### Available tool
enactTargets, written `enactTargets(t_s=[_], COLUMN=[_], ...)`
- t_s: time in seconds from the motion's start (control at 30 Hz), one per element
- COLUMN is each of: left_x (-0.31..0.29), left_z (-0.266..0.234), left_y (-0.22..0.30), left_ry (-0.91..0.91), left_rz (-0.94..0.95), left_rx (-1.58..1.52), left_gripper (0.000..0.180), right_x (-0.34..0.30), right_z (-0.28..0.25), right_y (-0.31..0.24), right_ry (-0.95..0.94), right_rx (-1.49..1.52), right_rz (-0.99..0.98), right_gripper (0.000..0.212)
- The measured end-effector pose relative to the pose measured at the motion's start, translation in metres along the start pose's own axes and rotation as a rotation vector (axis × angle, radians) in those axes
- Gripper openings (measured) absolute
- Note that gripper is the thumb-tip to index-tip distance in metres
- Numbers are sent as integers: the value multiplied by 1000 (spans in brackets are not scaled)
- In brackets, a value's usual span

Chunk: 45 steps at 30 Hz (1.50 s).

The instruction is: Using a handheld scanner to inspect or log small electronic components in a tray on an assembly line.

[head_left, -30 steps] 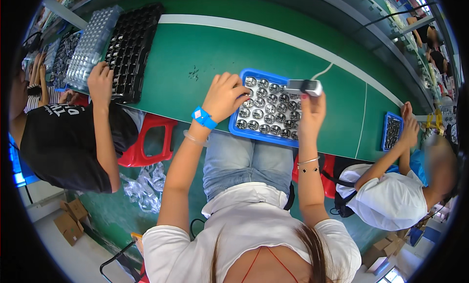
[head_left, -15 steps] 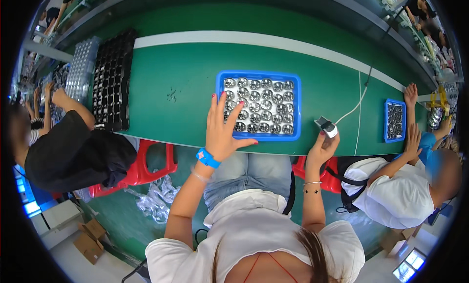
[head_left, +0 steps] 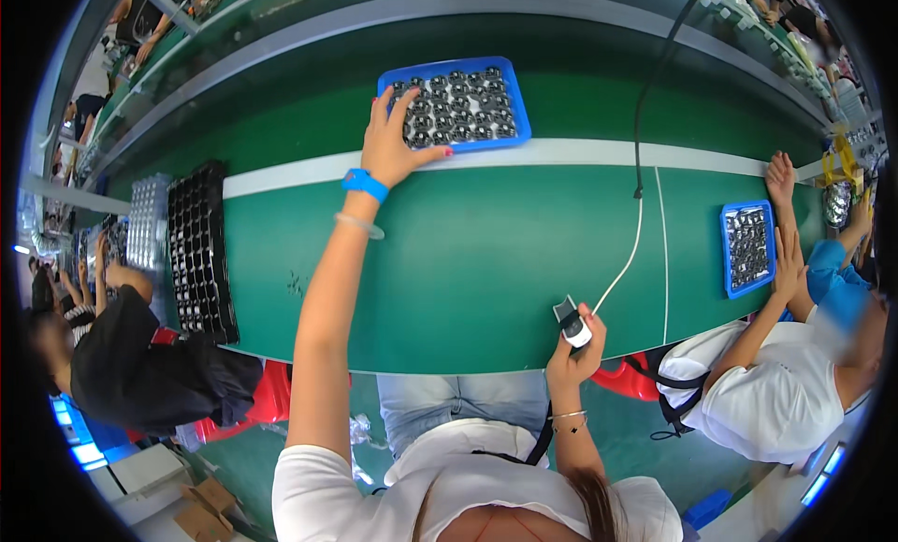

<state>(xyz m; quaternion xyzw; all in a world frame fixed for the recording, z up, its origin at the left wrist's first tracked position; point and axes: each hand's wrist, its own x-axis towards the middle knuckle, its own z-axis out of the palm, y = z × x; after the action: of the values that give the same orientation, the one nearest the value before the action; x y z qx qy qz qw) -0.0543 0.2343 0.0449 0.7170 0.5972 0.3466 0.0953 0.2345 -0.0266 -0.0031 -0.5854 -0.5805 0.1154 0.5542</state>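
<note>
A blue tray (head_left: 522, 121) stands on the far green strip, beyond the white divider. Rows of shiny, dark round metal parts (head_left: 458, 114) lie in it on a white base. My left hand (head_left: 391, 144) rests at the tray's near left corner. Its fingers are spread over the left rim, and the thumb lies along the near rim. Close to the table's front edge, my right hand (head_left: 575, 355) is closed round a small white-and-black corded device (head_left: 574, 331) with a flat grey end. I cannot make out its exact kind.
A pale cable (head_left: 622, 273) runs from the device up to a hanging black cord (head_left: 640, 121). A black compartment tray (head_left: 201, 257) stands left, near a co-worker in black. Another blue tray (head_left: 726, 252) lies right, beside a co-worker's hands. Dark specks (head_left: 296, 282) dot the green table (head_left: 449, 252).
The blue tray has moved away from me, from the near table across the white divider, with my left hand reaching along. My right hand still holds the corded device. The head view has shifted.
</note>
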Motion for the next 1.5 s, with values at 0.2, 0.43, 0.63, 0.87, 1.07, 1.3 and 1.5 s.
enactTargets(t_s=[0.2,0.43,0.63,0.87,1.07,1.3,1.5], left_x=[55,52,17,25,0,-96,-207], left_z=[22,73,122,125,87,-7,-57], left_y=[-21,51,136,169,106,63,64], left_ry=[-21,179,-212,-538,-678,-669,-472], left_rz=[-15,284,327,125,-15,-537,-718], left_rx=[255,224,-458,-282,-406,-716,-937], left_gripper=[97,53,25,23,22,19,13], right_x=[-1,9,16,-4,-9,-20,-15], right_z=[2,-5,-9,-24,-33,-26,-9], right_y=[-5,-6,-10,-45,-54,-42,-45], right_ry=[36,61,-18,-94,-83,-86,9], right_rx=[8,-33,80,217,304,366,549], right_rz=[-54,-84,-219,-217,-143,3,313], right_gripper=[35,34,34,36,32,35,40])
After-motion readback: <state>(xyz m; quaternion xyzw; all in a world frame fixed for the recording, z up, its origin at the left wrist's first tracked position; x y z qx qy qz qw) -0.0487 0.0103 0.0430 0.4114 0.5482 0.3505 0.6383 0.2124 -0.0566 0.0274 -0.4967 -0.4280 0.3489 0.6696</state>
